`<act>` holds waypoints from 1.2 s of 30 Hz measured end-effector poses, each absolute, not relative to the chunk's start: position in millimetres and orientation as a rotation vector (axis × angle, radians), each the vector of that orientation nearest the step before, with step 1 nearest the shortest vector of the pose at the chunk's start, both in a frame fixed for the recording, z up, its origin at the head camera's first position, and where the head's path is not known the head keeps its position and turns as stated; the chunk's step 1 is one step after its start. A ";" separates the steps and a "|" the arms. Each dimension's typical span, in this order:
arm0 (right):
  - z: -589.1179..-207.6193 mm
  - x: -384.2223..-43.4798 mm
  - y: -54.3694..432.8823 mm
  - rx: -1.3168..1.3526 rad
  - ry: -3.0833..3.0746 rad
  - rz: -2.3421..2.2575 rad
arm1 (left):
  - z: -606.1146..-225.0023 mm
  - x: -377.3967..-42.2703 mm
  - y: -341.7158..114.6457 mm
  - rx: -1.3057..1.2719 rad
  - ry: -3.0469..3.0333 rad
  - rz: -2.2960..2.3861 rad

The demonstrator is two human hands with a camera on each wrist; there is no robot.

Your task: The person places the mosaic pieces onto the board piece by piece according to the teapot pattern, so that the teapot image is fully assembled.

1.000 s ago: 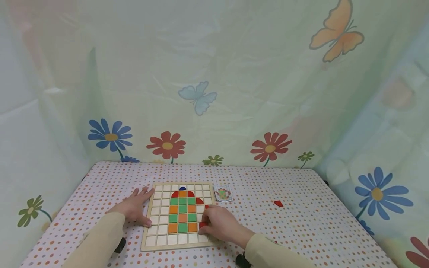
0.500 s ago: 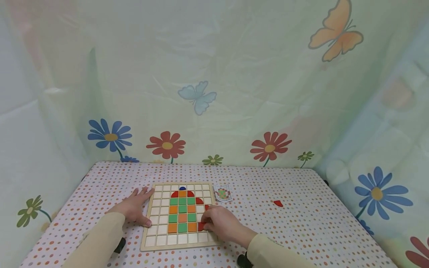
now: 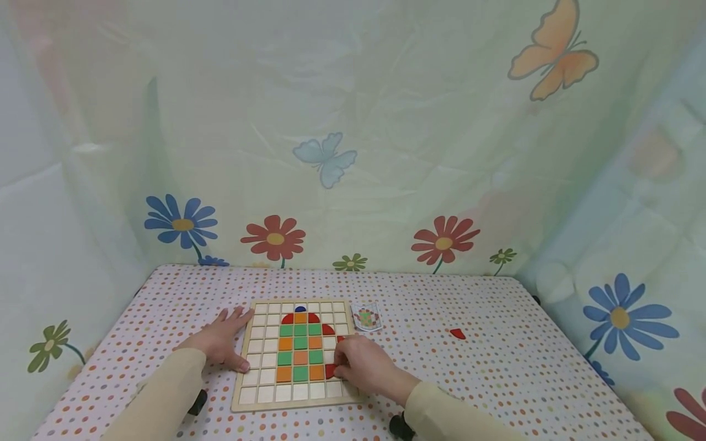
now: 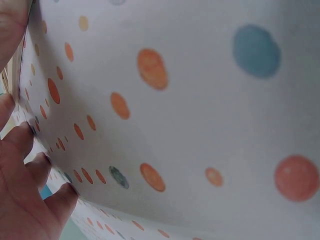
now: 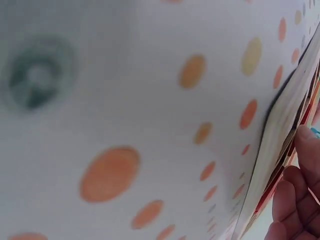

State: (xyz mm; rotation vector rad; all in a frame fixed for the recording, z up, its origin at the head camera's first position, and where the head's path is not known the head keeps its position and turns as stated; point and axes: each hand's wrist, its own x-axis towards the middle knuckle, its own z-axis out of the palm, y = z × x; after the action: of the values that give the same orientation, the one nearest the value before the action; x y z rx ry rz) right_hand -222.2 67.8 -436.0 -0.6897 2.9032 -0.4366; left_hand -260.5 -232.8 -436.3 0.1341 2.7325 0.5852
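Note:
A wooden grid board (image 3: 259, 397) lies on the table, with green tiles (image 3: 300, 373), orange tiles (image 3: 284, 373) and red rounded tiles (image 3: 328, 329) set in its cells. A dark blue piece (image 3: 300, 309) tops the pattern. At the board's left edge rests my left hand (image 3: 217, 340), fingers spread and thumb at the frame. My right hand (image 3: 364, 365) is over the right side, its curled fingers and thumb pinching a red tile (image 3: 329, 371) in a cell beside the lowest orange one. In the right wrist view, the thumb (image 5: 306, 137) is right at the red tiles; the palm side is partly hidden.
A small pattern card (image 3: 366, 317) lies against the board's upper right side. One loose red tile (image 3: 458, 334) sits farther right on the dotted tablecloth (image 3: 496, 367). A flowered curtain (image 3: 353, 208) rises behind the table's far edge.
The red tile in my right hand has shifted slightly left and settled flatter in its cell. My left hand stays in place on the board's edge.

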 end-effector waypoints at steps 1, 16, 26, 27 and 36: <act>-435.2 -222.2 67.2 -0.693 2.908 -0.421 | -436.4 -260.2 -232.9 0.137 2.734 0.588; -425.2 -218.2 74.7 -0.679 2.890 -0.475 | -437.6 -260.4 -232.1 0.153 2.732 0.601; -415.4 -208.1 124.0 -0.661 2.835 -0.637 | -441.9 -262.6 -234.2 0.120 2.716 0.607; -414.9 -206.8 130.8 -0.646 2.827 -0.651 | -442.4 -262.9 -234.3 0.107 2.705 0.610; -408.9 -193.4 195.6 -0.578 2.795 -0.706 | -439.9 -261.9 -234.3 0.139 2.731 0.588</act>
State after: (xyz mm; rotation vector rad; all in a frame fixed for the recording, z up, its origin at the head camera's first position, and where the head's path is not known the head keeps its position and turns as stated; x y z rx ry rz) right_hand -193.4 195.6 -408.9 -0.5777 2.7946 -0.7065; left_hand -261.9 -234.3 -439.9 0.1386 2.7308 0.5883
